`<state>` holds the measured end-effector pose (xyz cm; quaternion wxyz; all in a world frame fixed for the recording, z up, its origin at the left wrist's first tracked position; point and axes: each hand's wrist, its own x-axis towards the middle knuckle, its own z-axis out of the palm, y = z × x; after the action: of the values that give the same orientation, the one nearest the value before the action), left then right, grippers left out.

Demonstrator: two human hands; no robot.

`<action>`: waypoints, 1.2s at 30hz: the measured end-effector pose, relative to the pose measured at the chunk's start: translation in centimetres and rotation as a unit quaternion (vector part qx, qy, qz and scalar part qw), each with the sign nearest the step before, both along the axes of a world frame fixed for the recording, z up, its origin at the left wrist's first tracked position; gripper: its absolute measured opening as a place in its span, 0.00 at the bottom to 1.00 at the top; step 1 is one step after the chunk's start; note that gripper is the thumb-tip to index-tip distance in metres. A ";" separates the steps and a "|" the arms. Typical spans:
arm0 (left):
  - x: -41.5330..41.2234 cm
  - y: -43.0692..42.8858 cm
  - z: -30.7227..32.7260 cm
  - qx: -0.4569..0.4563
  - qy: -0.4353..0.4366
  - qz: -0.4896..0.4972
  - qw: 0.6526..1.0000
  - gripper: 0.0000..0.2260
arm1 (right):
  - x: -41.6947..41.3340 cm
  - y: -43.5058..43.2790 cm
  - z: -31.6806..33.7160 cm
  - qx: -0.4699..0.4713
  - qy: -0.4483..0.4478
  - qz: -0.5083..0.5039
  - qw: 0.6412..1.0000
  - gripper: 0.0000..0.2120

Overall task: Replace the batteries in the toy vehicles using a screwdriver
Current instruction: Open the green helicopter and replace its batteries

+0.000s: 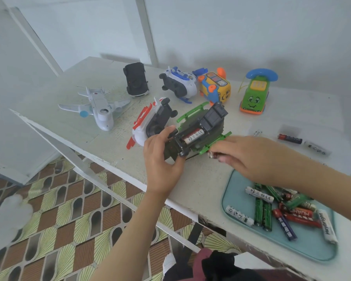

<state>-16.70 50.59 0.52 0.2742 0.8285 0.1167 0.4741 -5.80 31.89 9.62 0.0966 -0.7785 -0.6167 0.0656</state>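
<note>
My left hand gripped the upturned green toy vehicle. One battery sat in its open bay, long axis running across between my hands. My right hand, just beside the toy, pinched a small object I could not identify. Six other toys stood beyond my hands.

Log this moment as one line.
left hand grips green toy | white battery in open bay | right hand pinches small battery | tray holds spares
</note>
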 end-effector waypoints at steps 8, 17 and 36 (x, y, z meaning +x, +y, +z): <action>-0.1 0.0 0.2 -0.003 0.003 0.003 1.000 0.30 | 0.3 4.7 0.3 0.301 0.045 -0.078 0.949 0.08; 0.0 0.2 0.0 -0.031 0.000 0.000 1.000 0.31 | 0.5 6.7 -1.1 0.366 0.037 -0.134 0.920 0.09; 0.1 0.4 -0.2 -0.026 0.001 -0.002 1.000 0.32 | -1.4 6.4 2.6 0.307 0.584 -0.180 0.730 0.15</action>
<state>-16.61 50.96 0.35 0.2965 0.8217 0.1270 0.4698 -7.25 38.30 12.26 0.6814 -0.6112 -0.2735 0.2957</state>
